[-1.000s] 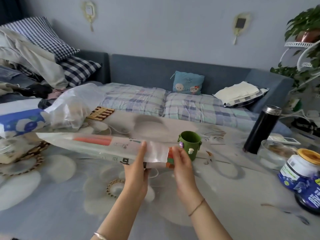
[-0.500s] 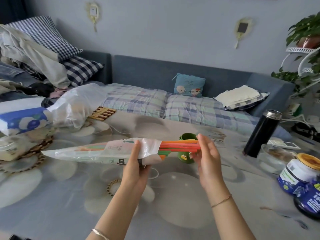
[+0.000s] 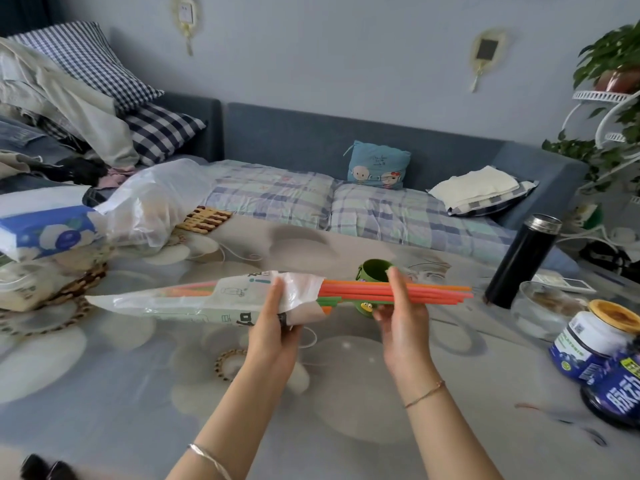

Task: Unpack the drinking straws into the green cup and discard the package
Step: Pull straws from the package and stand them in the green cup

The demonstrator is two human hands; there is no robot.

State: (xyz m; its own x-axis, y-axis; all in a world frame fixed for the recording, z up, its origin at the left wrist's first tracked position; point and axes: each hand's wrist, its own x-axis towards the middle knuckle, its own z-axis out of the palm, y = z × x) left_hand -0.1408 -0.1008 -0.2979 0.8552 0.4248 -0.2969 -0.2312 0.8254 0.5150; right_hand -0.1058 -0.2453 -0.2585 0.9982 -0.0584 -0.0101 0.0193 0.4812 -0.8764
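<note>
A long translucent white straw package [image 3: 194, 299] lies level above the table. My left hand [image 3: 273, 327] grips it near its open right end. A bundle of orange and green drinking straws [image 3: 436, 294] sticks out to the right of that opening. My right hand [image 3: 401, 317] holds the bundle about halfway along the exposed part. The green cup [image 3: 372, 271] stands on the table just behind the straws; the straws and my right hand hide its lower part.
A black thermos [image 3: 523, 261] stands to the right, with a glass bowl [image 3: 543, 310] and blue jars [image 3: 595, 336] nearer. At left lie a tissue pack [image 3: 45, 230], a plastic bag [image 3: 156, 206] and woven coasters. A sofa runs behind the table [image 3: 104, 393].
My right hand has drawn the straws out to the right, so more of the bundle shows beyond the package mouth. My left hand keeps its grip on the package.
</note>
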